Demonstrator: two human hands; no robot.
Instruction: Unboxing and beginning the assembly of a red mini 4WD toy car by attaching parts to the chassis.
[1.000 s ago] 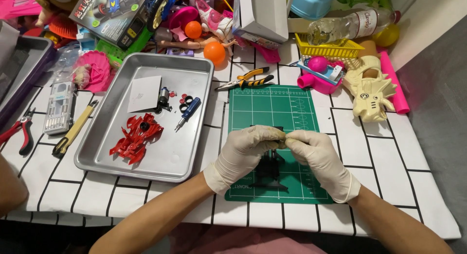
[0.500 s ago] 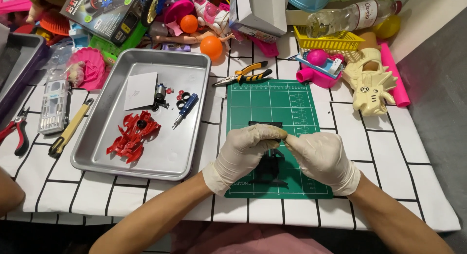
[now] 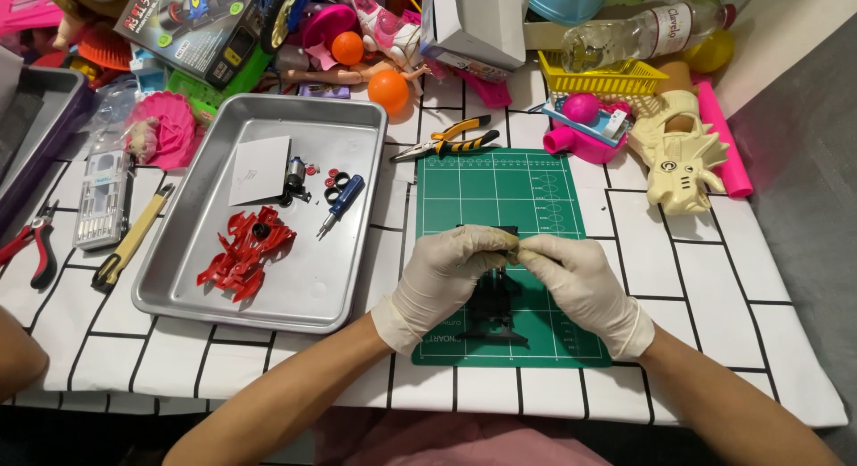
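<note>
a small black toy chassis (image 3: 496, 298) sits low on the green cutting mat (image 3: 482, 189), mostly hidden under the two gloved hands — only dark plastic frame pieces show below and between them, and its finer shape cannot be made out. the left hand (image 3: 444, 275) and right hand (image 3: 578, 281) meet fingertip to fingertip just above it, both pinched shut on a tiny piece too small to identify. left of the mat lies a metal tray (image 3: 357, 278) holding a red car shell (image 3: 243, 252), a white paper slip (image 3: 259, 170), a blue screwdriver (image 3: 342, 202) and small black rings (image 3: 336, 178). yellow-handled pliers (image 3: 451, 139) rest just past the mat's top edge — a cream toy dragon (image 3: 680, 158) lies to the right.
</note>
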